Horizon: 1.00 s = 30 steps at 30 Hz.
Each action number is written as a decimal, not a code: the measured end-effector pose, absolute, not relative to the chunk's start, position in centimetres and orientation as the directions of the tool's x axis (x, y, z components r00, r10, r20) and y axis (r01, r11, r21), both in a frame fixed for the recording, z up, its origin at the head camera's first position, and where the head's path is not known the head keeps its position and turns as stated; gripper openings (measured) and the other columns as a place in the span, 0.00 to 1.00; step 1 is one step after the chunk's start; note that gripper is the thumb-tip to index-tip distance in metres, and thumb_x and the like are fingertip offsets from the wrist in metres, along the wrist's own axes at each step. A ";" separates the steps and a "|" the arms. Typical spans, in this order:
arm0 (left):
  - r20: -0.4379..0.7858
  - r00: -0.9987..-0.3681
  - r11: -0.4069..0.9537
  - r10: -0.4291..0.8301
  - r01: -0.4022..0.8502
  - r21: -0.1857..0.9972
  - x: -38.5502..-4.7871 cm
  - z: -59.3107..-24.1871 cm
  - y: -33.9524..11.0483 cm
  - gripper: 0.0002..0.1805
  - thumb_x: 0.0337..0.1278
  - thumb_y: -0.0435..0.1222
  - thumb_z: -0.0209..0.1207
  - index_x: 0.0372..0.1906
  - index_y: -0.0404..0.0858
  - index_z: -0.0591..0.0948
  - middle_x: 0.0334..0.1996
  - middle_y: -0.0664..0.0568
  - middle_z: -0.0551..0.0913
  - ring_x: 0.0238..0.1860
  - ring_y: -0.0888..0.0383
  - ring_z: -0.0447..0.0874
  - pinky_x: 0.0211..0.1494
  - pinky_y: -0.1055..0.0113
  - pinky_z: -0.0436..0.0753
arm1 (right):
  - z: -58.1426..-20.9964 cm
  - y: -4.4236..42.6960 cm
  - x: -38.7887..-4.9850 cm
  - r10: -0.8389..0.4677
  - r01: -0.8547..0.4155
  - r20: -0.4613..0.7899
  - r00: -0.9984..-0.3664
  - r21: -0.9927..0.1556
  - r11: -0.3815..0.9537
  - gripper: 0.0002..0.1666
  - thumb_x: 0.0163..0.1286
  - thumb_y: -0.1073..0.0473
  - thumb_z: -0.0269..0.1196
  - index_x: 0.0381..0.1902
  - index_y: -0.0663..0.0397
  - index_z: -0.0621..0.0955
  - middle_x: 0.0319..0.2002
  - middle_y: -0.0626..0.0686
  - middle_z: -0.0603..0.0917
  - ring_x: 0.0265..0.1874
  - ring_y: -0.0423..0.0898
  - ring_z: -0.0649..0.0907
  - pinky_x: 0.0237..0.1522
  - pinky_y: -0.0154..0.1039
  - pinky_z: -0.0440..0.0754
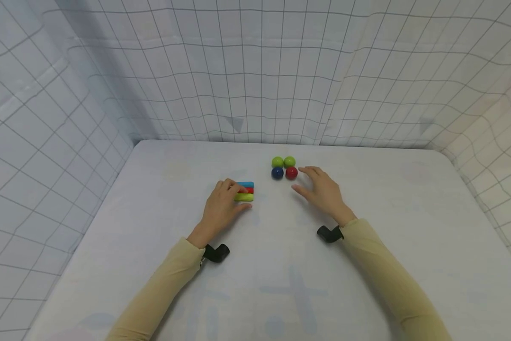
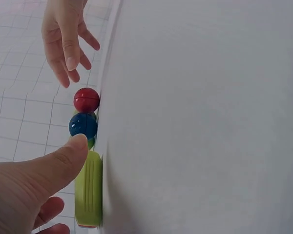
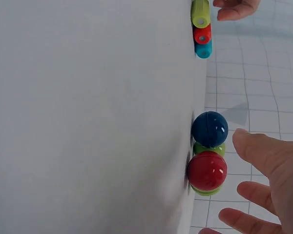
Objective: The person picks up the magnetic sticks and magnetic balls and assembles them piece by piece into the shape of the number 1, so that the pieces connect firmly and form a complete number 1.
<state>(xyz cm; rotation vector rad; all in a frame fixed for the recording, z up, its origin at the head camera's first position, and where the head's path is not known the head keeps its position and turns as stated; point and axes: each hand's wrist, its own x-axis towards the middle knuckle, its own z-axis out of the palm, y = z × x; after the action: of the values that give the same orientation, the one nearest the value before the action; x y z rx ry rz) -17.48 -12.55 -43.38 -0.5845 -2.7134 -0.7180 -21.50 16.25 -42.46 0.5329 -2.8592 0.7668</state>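
The red ball (image 1: 291, 173) sat toward the far edge of the white surface (image 1: 276, 246), in a small square of four: the dark blue ball (image 1: 277, 173) stood just to its left, and two green balls (image 1: 290, 161) stood just beyond that front pair. To the right of the red ball and a little nearer the person, the right hand (image 1: 326, 192) reached in with its fingers spread, thumb well apart from the rest, a gap showing between it and the ball. Farther left of the red ball, and slightly nearer the person, three short bars lay side by side: a blue bar (image 1: 246, 184) farthest off, a red bar (image 1: 250, 191) in the middle, a yellow-green bar (image 1: 244, 197) nearest. Over their left part was the left hand (image 1: 223, 201), its fingers loosely bent, the thumb held away from them; whether a fingertip touched a bar could not be told. Beyond the red ball, past the surface's edge, hung a white cloth (image 1: 255, 85) with a dark grid.
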 end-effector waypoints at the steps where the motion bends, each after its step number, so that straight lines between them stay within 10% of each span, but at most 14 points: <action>1: 0.356 -0.883 0.795 0.307 0.444 0.413 -17.5 -43.4 -12.6 0.19 0.45 0.42 0.72 0.41 0.37 0.82 0.41 0.47 0.74 0.42 0.49 0.70 0.43 0.59 0.75 | -42.4 16.2 -21.7 -0.296 -0.362 0.210 -0.932 -0.475 0.802 0.35 0.64 0.42 0.64 0.63 0.55 0.73 0.60 0.59 0.72 0.59 0.58 0.72 0.52 0.56 0.73; 30: 0.348 -0.893 0.773 0.285 0.429 0.467 -17.8 -44.2 -12.4 0.13 0.47 0.36 0.71 0.37 0.39 0.81 0.37 0.49 0.76 0.38 0.51 0.68 0.39 0.62 0.74 | -42.5 14.2 -25.5 -0.173 -0.194 0.096 -0.980 -0.640 0.744 0.28 0.54 0.49 0.73 0.51 0.51 0.78 0.44 0.54 0.78 0.40 0.50 0.80 0.38 0.47 0.75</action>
<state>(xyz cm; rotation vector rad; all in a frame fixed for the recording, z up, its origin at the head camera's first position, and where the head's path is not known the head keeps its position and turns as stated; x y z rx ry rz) -17.76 -12.42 -44.19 -0.5566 -2.7102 -0.8046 -25.45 14.23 -42.45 0.3054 -2.9054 1.0709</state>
